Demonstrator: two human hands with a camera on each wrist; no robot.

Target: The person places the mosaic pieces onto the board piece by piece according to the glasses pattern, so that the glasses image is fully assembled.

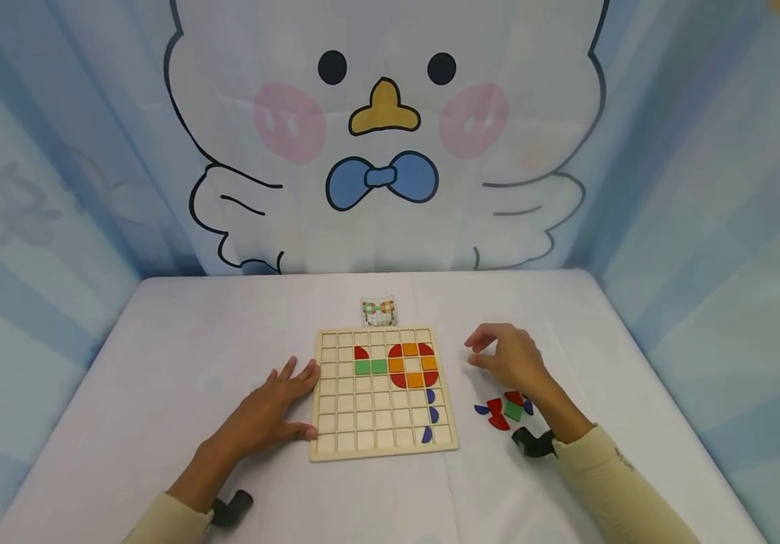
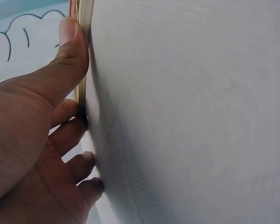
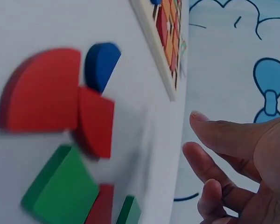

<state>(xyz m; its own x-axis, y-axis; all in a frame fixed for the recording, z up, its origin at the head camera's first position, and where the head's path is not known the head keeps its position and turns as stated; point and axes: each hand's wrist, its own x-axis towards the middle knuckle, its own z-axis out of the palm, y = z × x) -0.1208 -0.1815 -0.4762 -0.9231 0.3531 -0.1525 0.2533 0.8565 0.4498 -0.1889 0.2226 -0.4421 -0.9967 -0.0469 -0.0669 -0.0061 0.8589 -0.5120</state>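
Observation:
A square wooden grid board (image 1: 346, 418) lies on the table with red, orange, green and blue pieces in some of its squares. My left hand (image 1: 270, 408) rests at the board's left edge, thumb and fingers spread and touching it; the left wrist view shows the thumb (image 2: 73, 51) against the board's side. My right hand (image 1: 512, 355) hovers right of the board, fingers slightly bent and apart, with nothing between them. Below it lie loose pieces: a green square (image 1: 513, 410), several red quarter circles (image 3: 44, 93) and blue half circles (image 3: 101, 65).
A small pattern card (image 1: 379, 310) sits just beyond the board's far edge. White cloth covers the table (image 1: 226, 325). Behind stands a curtain (image 1: 383, 234) with a cartoon print. Each wrist wears a black camera mount (image 1: 532, 443).

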